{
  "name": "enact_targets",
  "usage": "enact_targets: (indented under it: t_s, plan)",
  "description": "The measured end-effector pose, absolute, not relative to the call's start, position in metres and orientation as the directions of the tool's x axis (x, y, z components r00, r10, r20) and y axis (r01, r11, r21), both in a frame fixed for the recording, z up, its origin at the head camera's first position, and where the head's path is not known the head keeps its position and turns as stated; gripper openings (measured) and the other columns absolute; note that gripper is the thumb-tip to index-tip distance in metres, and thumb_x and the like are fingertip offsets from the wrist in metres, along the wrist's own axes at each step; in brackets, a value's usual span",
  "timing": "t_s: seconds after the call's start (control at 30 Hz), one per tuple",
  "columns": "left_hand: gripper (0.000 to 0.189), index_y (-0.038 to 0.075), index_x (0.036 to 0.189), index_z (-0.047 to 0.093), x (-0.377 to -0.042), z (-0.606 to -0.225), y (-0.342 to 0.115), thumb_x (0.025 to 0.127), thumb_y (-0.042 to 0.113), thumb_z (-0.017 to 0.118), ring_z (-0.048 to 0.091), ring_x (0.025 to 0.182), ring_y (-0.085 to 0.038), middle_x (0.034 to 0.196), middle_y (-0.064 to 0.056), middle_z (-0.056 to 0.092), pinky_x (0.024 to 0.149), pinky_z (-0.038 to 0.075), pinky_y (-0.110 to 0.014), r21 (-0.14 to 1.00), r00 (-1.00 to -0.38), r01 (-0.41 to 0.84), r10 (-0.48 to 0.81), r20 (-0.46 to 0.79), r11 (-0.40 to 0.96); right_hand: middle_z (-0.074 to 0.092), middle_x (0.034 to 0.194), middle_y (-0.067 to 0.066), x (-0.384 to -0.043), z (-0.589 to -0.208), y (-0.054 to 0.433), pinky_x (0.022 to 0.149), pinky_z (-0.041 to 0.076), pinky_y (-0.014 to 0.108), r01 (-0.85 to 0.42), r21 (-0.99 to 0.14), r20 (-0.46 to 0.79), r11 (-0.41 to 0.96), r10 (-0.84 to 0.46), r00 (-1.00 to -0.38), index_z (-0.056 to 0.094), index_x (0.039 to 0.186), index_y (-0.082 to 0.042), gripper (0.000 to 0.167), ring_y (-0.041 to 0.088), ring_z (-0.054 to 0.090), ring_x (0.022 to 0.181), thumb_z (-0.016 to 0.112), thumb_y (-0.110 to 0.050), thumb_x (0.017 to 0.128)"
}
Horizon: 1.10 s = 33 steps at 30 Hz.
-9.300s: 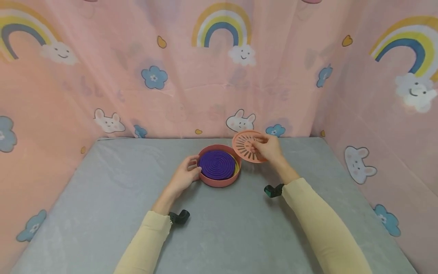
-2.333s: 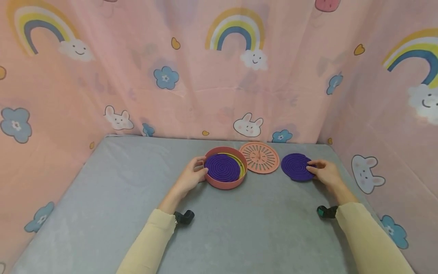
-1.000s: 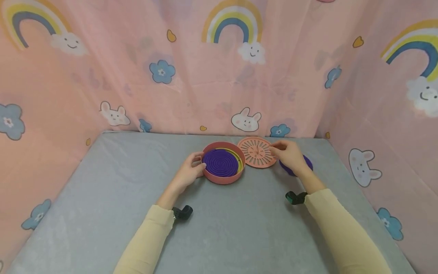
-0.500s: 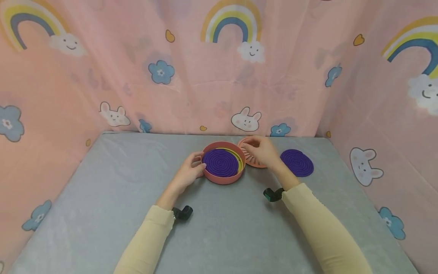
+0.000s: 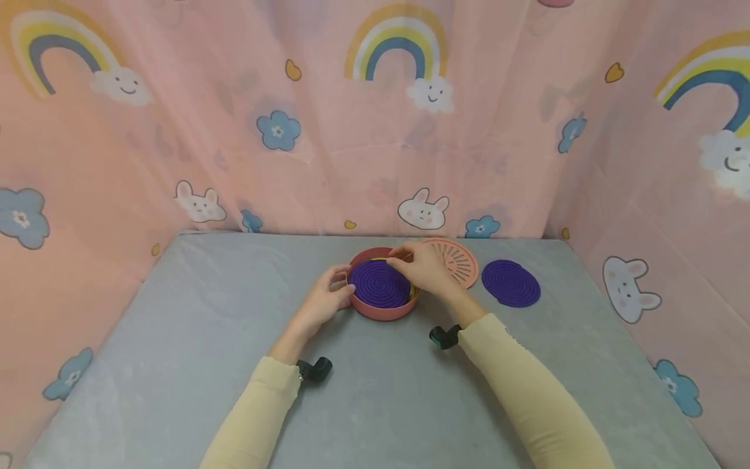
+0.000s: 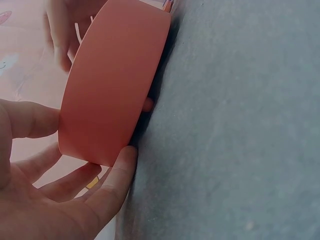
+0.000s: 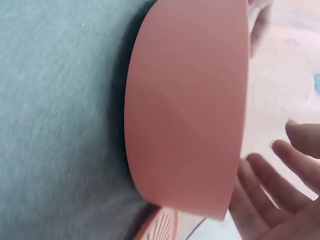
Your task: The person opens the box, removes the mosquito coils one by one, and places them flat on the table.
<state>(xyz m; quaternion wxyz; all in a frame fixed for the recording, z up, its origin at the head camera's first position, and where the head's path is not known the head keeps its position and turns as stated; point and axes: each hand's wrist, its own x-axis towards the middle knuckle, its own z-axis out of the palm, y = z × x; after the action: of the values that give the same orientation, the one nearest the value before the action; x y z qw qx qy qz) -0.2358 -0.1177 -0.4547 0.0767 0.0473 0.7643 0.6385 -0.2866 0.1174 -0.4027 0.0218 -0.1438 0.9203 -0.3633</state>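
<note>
A round pink tray point(image 5: 383, 314) stands on the table with a purple spiral mosquito coil point(image 5: 379, 284) inside and something yellow showing beneath it. My left hand point(image 5: 323, 296) grips the tray's left side; in the left wrist view the thumb is at the rim and the fingers reach down the wall point(image 6: 110, 85). My right hand point(image 5: 424, 267) hovers over the tray's right rim, fingers loosely bent; nothing shows between thumb and fingers in the right wrist view. A second purple mosquito coil point(image 5: 511, 283) lies flat on the table to the right.
The slotted peach lid point(image 5: 459, 264) lies just right of the tray, partly hidden behind my right hand. A grey cloth covers the table point(image 5: 375, 391). A pink printed curtain point(image 5: 328, 182) closes off the back and sides.
The lid, first in my right hand, was laid down, and a mosquito coil was put at the right and let go. My right hand then moved left to the tray; my left hand kept its grip.
</note>
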Motion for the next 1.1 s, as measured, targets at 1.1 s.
enact_targets:
  t_s: [1.1]
  plan:
    - [0.048, 0.012, 0.148, 0.047, -0.236, -0.458, -0.119, 0.102, 0.014, 0.060, 0.047, 0.138, -0.038, 0.153, -0.020, 0.042, 0.096, 0.056, -0.043, 0.981, -0.983, -0.017, 0.174, -0.051, 0.193, 0.066, 0.126, 0.018, -0.290, -0.414, 0.101, 0.103, 0.050, 0.052, -0.281, -0.593, 0.005, 0.754, -0.345, -0.939, 0.066, 0.128, -0.004, 0.035, 0.034, 0.061, 0.119, 0.068, -0.022, 0.099]
